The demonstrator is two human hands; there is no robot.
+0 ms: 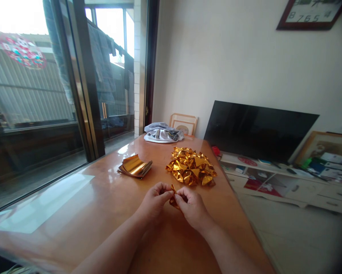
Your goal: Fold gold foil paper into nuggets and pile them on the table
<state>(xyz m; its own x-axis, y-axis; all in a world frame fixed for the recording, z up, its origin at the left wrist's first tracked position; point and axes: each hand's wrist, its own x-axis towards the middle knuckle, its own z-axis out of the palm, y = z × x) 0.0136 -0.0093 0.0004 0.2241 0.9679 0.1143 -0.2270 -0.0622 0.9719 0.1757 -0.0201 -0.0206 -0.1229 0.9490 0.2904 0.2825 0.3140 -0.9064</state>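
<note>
The largest thing beside the person is the sliding glass door (pixel 81 87); whether it stands fully open is hard to tell, but a draught from that side could plausibly lift light foil. The glossy bench (pixel 102 198) carries the work, and its slick top would give loose pieces little grip. Beyond its right side stand a TV cabinet (pixel 302 188) and a dark television (pixel 260 131), both outside the working space. Folded garments (pixel 163 133) lie at the bench's far end, well apart from the hands and out of their way.

The heap of folded gold foil pieces (pixel 192 167) spreads just beyond the hands, close to the bench's right edge — a careless forearm sweep could send some to the floor. It also crowds any reach straight ahead. Left of the heap sits the stack of gold foil sheets (pixel 135 166), its top sheet curled up; a snag there might slide several off together.

The left hand (pixel 155 199) and right hand (pixel 193 207) meet in front of the heap, fingers and thumbs pinching one partly folded foil piece (pixel 174 203) between them. Too hard a pinch or uneven pull could tear it or crease it crooked — the fingers hide much of it.
</note>
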